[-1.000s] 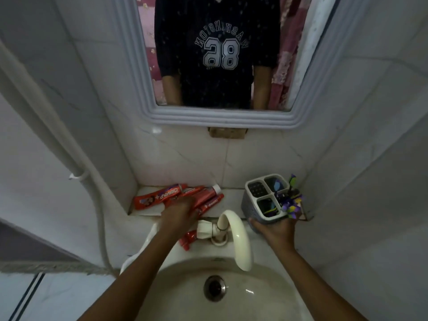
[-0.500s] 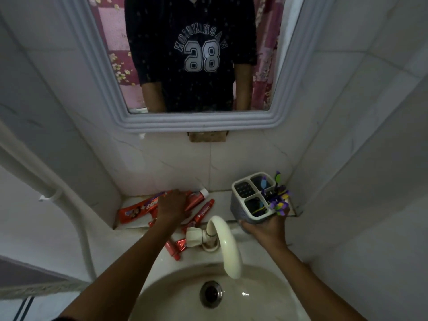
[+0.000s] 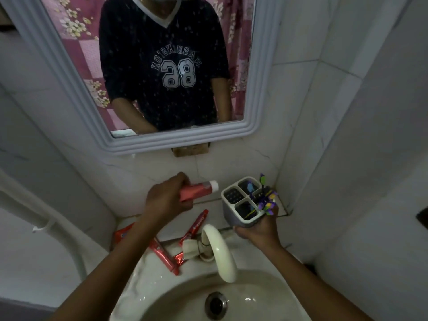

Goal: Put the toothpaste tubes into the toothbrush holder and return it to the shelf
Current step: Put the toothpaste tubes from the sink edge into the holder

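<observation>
My left hand (image 3: 165, 200) grips a red toothpaste tube (image 3: 196, 191) with a white cap, held level above the shelf, cap pointing right toward the holder. My right hand (image 3: 260, 230) holds the grey toothbrush holder (image 3: 234, 215) from below, lifted just off the shelf; it has several compartments and purple brushes at its right side. Three more red toothpaste tubes lie below: one (image 3: 198, 224) slanting by the tap, one (image 3: 163, 256) on the sink's rim, and one (image 3: 121, 235) partly hidden under my left forearm.
A white curved tap (image 3: 220, 253) rises between my hands over the basin (image 3: 185, 304) with its drain (image 3: 215, 304). The tiled shelf (image 3: 281, 210) runs along the back wall under a framed mirror (image 3: 259, 89). A white pipe (image 3: 58, 228) runs down the left wall.
My left hand closed on one toothpaste tube and lifted it off the shelf toward the holder. The right hand kept the holder raised. The view tilted upward.
</observation>
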